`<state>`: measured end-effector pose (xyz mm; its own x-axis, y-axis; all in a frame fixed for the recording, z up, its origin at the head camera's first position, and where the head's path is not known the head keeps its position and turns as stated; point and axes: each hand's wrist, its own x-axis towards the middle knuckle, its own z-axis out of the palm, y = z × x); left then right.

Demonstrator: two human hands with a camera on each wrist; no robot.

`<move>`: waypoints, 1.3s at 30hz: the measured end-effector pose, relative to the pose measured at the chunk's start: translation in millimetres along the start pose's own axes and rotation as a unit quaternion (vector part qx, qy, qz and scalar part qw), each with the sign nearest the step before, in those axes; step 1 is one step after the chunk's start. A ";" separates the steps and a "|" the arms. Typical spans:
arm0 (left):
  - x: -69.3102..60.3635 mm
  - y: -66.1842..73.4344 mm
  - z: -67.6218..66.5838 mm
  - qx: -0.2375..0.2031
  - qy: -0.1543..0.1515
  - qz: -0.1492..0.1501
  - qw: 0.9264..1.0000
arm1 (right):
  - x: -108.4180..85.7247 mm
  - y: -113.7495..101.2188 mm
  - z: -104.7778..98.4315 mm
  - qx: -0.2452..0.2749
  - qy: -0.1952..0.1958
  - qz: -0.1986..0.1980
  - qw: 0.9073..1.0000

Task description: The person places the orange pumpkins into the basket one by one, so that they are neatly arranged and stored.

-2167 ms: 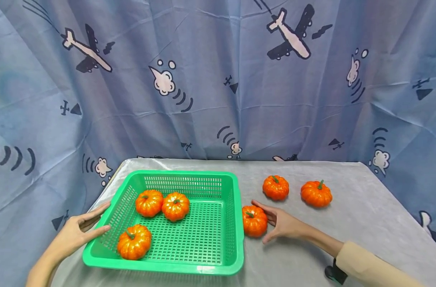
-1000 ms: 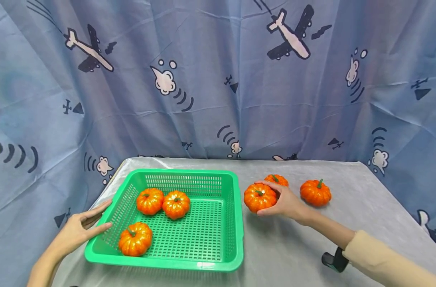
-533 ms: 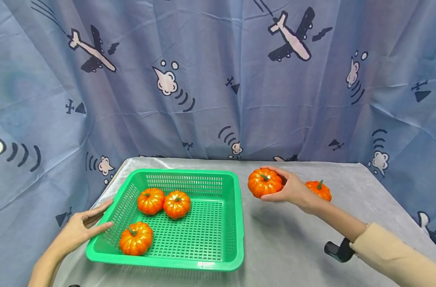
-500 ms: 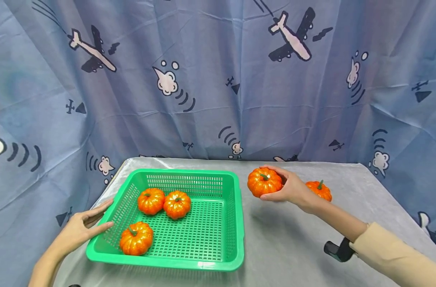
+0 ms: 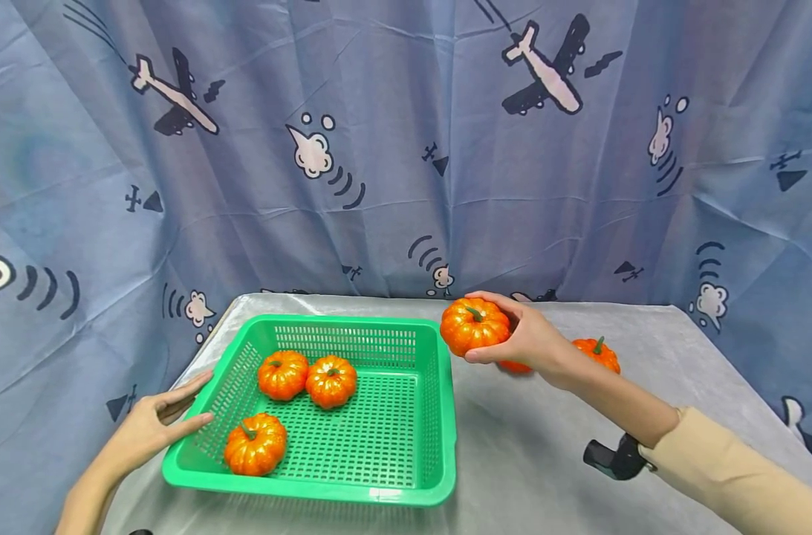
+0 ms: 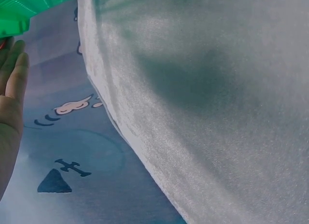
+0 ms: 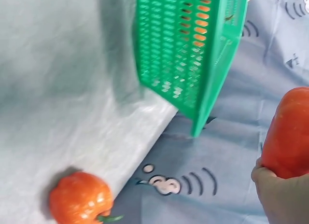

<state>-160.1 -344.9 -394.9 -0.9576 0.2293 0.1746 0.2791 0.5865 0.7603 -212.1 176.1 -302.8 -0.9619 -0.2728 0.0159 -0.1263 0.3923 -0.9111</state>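
Observation:
My right hand [image 5: 529,338] holds a small shiny orange pumpkin [image 5: 472,327] off the table, thumb below and fingers over its far side. It hangs just right of the green plastic basket's [image 5: 449,416] back right corner. Part of that pumpkin [image 7: 292,137] also shows in the right wrist view, with my fingers at its edge. Inside the basket lie three pumpkins: one at the back left [image 5: 282,375], one beside it [image 5: 331,381], one at the front left [image 5: 255,444]. At the basket's left rim is my left hand [image 5: 145,431], fingers extended along it.
Behind the right hand, a second pumpkin [image 5: 515,367] on the grey-covered table [image 5: 526,461] is mostly hidden. Another pumpkin [image 5: 597,355] sits farther right, partly behind the forearm. A blue curtain [image 5: 379,148] hangs behind the table.
My right hand gripped the pumpkin beside the basket, lifted it up and back, then carried it slightly left toward the basket. My left hand stays at the left rim.

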 end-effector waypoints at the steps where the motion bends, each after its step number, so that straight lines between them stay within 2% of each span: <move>1: -0.5 -0.3 -0.2 -0.001 0.000 0.000 1.000 | 0.7 -2.5 2.2 0.005 -0.003 -0.003 1.000; 5: -2.6 -1.0 -1.1 -0.006 0.000 0.000 1.000 | 4.0 -12.2 13.1 0.041 -0.020 -0.012 0.999; 12: -3.9 -1.9 -1.7 -0.007 0.000 -0.007 1.000 | 13.1 -21.9 36.5 0.112 -0.053 -0.034 0.992; 20: -2.4 -1.4 -0.8 0.004 0.006 -0.011 1.000 | 21.7 -26.5 64.1 0.121 -0.061 -0.049 0.990; 29: 1.7 0.1 0.2 -0.004 0.001 -0.022 1.000 | 25.6 -13.8 100.1 0.156 -0.090 -0.064 0.982; 33: 2.4 -1.5 0.9 -0.003 0.006 -0.013 1.000 | 27.9 -3.9 117.1 0.153 -0.097 -0.072 0.981; 39: 1.2 -5.1 2.4 -0.011 0.006 -0.004 1.000 | 31.9 11.5 137.4 0.139 -0.112 -0.063 0.982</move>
<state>-162.6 -345.7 -400.1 -0.9607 0.2154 0.1751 0.2694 0.5709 0.7755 -210.8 51.1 -369.4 -0.8617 -0.5021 0.0736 -0.1404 0.0966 -0.9854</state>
